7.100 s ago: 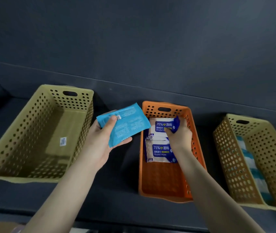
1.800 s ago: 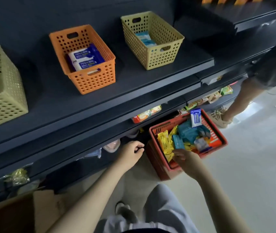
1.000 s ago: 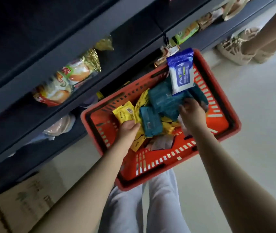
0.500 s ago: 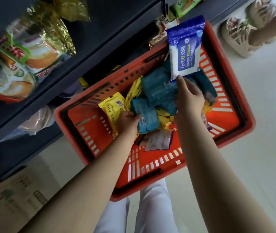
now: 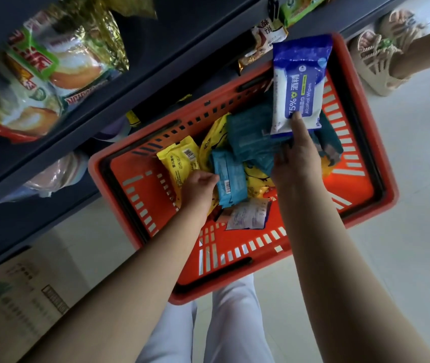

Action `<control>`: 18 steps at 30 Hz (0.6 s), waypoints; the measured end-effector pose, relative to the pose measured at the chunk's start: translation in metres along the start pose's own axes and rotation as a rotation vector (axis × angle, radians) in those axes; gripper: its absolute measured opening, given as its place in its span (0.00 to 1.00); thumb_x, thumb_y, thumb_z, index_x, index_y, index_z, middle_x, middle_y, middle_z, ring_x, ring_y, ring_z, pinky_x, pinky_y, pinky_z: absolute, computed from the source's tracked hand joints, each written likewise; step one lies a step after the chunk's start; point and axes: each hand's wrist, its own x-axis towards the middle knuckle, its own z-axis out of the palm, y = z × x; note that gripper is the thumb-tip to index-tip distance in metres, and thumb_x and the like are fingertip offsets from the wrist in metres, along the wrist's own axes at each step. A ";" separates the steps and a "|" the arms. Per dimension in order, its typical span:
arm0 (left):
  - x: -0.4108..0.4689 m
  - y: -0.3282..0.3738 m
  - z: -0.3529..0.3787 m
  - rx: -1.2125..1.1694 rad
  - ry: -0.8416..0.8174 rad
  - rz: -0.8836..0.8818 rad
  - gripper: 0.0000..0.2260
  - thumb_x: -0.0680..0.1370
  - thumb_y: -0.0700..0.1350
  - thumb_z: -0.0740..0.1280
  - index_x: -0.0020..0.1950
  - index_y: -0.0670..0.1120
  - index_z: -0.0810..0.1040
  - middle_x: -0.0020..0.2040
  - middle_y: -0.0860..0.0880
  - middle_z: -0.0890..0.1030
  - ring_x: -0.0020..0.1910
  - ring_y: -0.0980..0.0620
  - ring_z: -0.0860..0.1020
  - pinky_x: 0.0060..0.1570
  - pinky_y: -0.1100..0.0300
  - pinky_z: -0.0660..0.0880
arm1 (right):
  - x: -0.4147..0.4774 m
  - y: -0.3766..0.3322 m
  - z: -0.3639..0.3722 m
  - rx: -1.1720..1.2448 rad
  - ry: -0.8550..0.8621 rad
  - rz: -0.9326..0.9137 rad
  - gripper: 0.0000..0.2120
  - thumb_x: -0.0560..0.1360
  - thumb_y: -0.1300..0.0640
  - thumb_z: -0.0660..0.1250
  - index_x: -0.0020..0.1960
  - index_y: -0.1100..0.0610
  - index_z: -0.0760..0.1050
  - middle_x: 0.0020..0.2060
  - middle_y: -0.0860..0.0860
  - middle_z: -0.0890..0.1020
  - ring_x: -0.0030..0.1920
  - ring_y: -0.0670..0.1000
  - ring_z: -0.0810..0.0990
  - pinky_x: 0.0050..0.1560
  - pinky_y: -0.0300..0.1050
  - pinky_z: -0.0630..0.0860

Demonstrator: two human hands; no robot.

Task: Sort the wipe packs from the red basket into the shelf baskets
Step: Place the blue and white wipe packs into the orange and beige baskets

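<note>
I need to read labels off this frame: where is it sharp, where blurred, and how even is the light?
Head view: the blue-and-white wipe pack in the right hand is sharp, "75%" and "Alcohol Wipes" readable; head view: the snack bags upper left and the cardboard box lower left are smeared; head view: the floor is bright, the shelf dark.

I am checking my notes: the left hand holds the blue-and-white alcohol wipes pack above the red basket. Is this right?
Not the left. The head view shows the right hand holding the alcohol wipes pack above the red basket; the left hand is lower, gripping a light blue pack.
</note>
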 end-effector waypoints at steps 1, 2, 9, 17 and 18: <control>-0.001 0.001 0.001 -0.020 0.013 -0.007 0.07 0.76 0.43 0.70 0.40 0.50 0.75 0.47 0.46 0.82 0.52 0.44 0.81 0.55 0.42 0.78 | -0.003 -0.001 -0.008 -0.011 0.000 0.003 0.15 0.72 0.55 0.74 0.55 0.59 0.78 0.46 0.52 0.85 0.36 0.46 0.83 0.34 0.39 0.78; -0.003 0.002 0.002 -0.037 0.027 -0.009 0.07 0.76 0.42 0.70 0.40 0.50 0.75 0.47 0.47 0.81 0.52 0.44 0.81 0.54 0.42 0.78 | -0.005 -0.001 -0.016 -0.008 -0.014 0.001 0.17 0.72 0.57 0.74 0.59 0.60 0.77 0.49 0.53 0.85 0.40 0.47 0.83 0.40 0.40 0.79; -0.038 0.010 -0.018 -0.188 -0.039 -0.004 0.05 0.77 0.44 0.69 0.43 0.50 0.74 0.54 0.42 0.81 0.55 0.43 0.80 0.58 0.40 0.76 | -0.040 -0.015 -0.056 0.040 -0.192 0.063 0.27 0.74 0.69 0.67 0.70 0.56 0.64 0.59 0.58 0.81 0.56 0.56 0.82 0.54 0.48 0.80; -0.190 0.096 -0.099 -0.462 -0.104 0.143 0.06 0.80 0.38 0.61 0.46 0.47 0.72 0.44 0.44 0.80 0.40 0.46 0.79 0.42 0.53 0.74 | -0.185 -0.092 -0.041 -0.139 -0.666 0.034 0.14 0.78 0.67 0.60 0.63 0.60 0.70 0.54 0.59 0.78 0.47 0.52 0.81 0.40 0.43 0.81; -0.204 0.104 -0.105 -0.485 -0.107 0.160 0.06 0.80 0.36 0.59 0.48 0.46 0.73 0.43 0.45 0.81 0.39 0.47 0.79 0.40 0.54 0.75 | -0.199 -0.100 -0.037 -0.147 -0.695 0.025 0.12 0.79 0.67 0.59 0.60 0.60 0.72 0.52 0.57 0.80 0.46 0.52 0.82 0.42 0.44 0.81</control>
